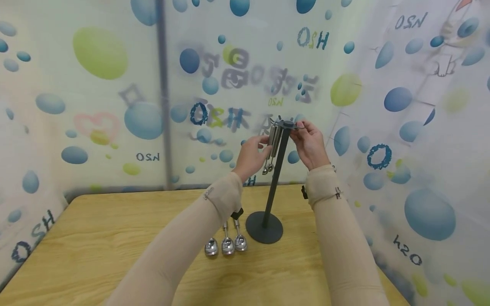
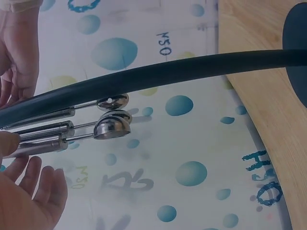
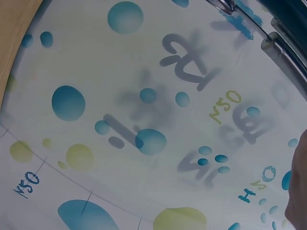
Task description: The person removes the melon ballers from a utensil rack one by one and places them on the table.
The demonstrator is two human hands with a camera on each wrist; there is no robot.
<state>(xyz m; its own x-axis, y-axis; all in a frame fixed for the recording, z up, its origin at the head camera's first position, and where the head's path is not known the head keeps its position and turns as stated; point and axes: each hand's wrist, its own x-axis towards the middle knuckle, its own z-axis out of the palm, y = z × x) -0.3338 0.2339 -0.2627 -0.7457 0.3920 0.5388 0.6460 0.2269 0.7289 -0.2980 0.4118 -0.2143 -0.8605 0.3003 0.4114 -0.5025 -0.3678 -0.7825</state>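
Note:
A dark metal utensil stand [image 1: 274,182] rises from a round base [image 1: 264,233] on the table. Several hooks ring its top [image 1: 287,123]. Steel scoops hang from the left side. My left hand [image 1: 250,157] pinches the thick handle of the nearest scoop [image 2: 45,145] between thumb and fingers. Behind it, other hanging scoops [image 2: 57,113] show round bowls on thin shafts. On the far side of the post, my right hand [image 1: 311,144] pinches a hook at the top's right edge. In the right wrist view, a scoop handle [image 3: 288,60] crosses the upper right corner.
Three more scoops [image 1: 227,245] lie side by side on the wooden table [image 1: 134,238], left of the base; my left sleeve partly hides them. Behind the table hangs a patterned curtain [image 1: 214,170], with another stretch of it [image 1: 421,170] to the right.

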